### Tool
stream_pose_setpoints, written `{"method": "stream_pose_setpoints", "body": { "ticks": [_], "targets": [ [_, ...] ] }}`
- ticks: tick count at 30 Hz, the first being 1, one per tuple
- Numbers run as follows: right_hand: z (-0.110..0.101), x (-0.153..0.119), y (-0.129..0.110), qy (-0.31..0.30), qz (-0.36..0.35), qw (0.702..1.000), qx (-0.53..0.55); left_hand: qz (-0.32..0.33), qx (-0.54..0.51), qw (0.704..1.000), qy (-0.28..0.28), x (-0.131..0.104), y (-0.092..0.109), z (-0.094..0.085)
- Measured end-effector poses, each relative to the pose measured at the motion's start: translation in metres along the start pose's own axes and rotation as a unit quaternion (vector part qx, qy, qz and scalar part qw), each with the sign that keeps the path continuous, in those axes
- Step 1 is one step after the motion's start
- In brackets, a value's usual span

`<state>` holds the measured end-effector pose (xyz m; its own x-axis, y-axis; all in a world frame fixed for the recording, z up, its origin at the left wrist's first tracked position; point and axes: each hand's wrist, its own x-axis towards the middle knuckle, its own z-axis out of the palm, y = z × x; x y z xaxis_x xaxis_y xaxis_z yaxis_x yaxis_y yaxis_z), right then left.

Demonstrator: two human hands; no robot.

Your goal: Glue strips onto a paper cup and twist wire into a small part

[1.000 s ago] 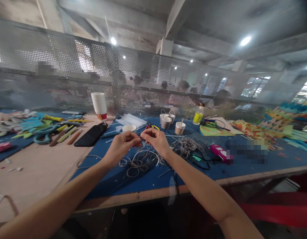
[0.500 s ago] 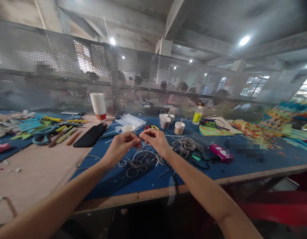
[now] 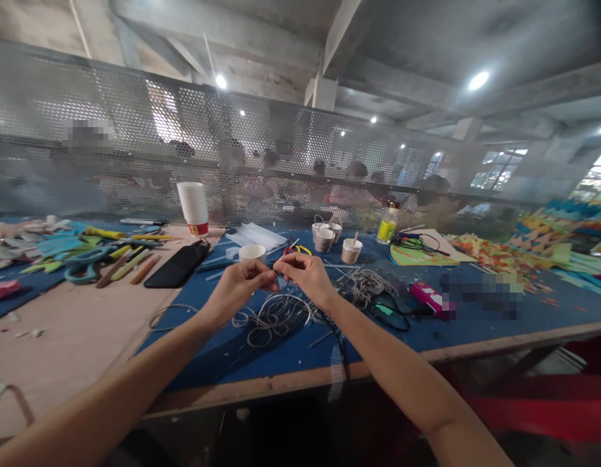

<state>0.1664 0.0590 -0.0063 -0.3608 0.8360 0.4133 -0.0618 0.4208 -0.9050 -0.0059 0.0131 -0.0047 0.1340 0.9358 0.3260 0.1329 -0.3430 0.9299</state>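
My left hand [image 3: 245, 285] and my right hand [image 3: 303, 272] are raised close together over the blue mat [image 3: 217, 357]. Both are closed in a pinch, thumbs against fingertips, nearly meeting. Whatever lies between the fingertips is too small to make out; a thin pale line shows just above the right fingers. Below them lies a tangle of grey cord [image 3: 269, 327], with a second bundle of grey cord [image 3: 373, 285] to the right. A white paper cup [image 3: 252, 253] stands just behind my left hand. Red-and-yellow-handled scissors [image 3: 303, 250] lie behind my right hand, partly hidden.
At left are a black phone [image 3: 176, 266], blue-handled scissors [image 3: 86, 264] and a stack of paper cups [image 3: 193, 204]. Small cups [image 3: 324, 240], a cup with a stick [image 3: 352, 251], a yellow-labelled bottle [image 3: 387, 224] and a magenta box [image 3: 429, 298] stand or lie behind and right.
Almost nothing differs. Both hands keep their pinch in the same place, and a thin pale line now shows above the right fingertips.
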Motion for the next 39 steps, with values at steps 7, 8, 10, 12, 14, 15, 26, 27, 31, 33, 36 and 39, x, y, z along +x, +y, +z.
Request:
{"method": "stream_pose_setpoints", "body": {
  "ticks": [7, 8, 10, 12, 14, 15, 26, 27, 31, 33, 36, 39],
  "targets": [
    [-0.0001, 0.0, -0.0025, 0.002, 0.002, 1.0, 0.005, -0.009, -0.007, 1.0, -0.018, -0.001, 0.0001, -0.0004],
    [0.0001, -0.0001, -0.0025, 0.001, 0.002, 1.0, 0.003, -0.01, -0.002, 1.0, -0.001, -0.0006, -0.0007, -0.0004],
    [0.0003, -0.0001, -0.0019, -0.004, 0.002, 1.0, -0.004, -0.004, 0.012, 1.0, 0.018, 0.0001, -0.0016, -0.0004],
    [0.0001, 0.0003, -0.0006, -0.006, 0.002, 1.0, -0.009, 0.008, 0.024, 1.0, 0.009, 0.0006, -0.0012, -0.0005],
    [-0.0006, 0.0009, 0.0009, -0.004, -0.001, 1.0, -0.008, 0.011, 0.025, 0.999, -0.018, 0.0006, -0.0003, -0.0005],
    [-0.0009, 0.0012, 0.0016, -0.004, -0.003, 1.0, -0.006, 0.007, 0.021, 0.999, -0.034, 0.0006, 0.0, -0.0004],
    [-0.0017, 0.0016, 0.0009, -0.009, -0.002, 1.0, 0.004, -0.003, -0.008, 0.999, -0.034, 0.0009, -0.0017, -0.0013],
    [-0.0022, 0.0018, 0.001, -0.01, -0.002, 1.0, 0.008, -0.003, -0.012, 0.999, -0.048, 0.0003, -0.0002, -0.0011],
    [-0.0032, 0.0024, 0.0012, -0.007, 0.004, 1.0, 0.014, -0.024, -0.032, 0.997, -0.069, -0.0002, 0.0012, 0.001],
    [-0.0029, 0.0021, 0.0012, -0.008, 0.003, 1.0, 0.01, -0.028, -0.029, 0.998, -0.044, 0.0003, -0.0008, 0.0016],
    [-0.0024, 0.0015, 0.0014, -0.017, -0.002, 1.0, 0.015, -0.017, -0.021, 0.999, -0.031, 0.0, -0.0024, 0.0007],
    [-0.0029, 0.0011, 0.0015, -0.023, -0.005, 0.999, 0.026, -0.015, -0.032, 0.997, -0.064, -0.0015, -0.0006, -0.0004]
  ]
}}
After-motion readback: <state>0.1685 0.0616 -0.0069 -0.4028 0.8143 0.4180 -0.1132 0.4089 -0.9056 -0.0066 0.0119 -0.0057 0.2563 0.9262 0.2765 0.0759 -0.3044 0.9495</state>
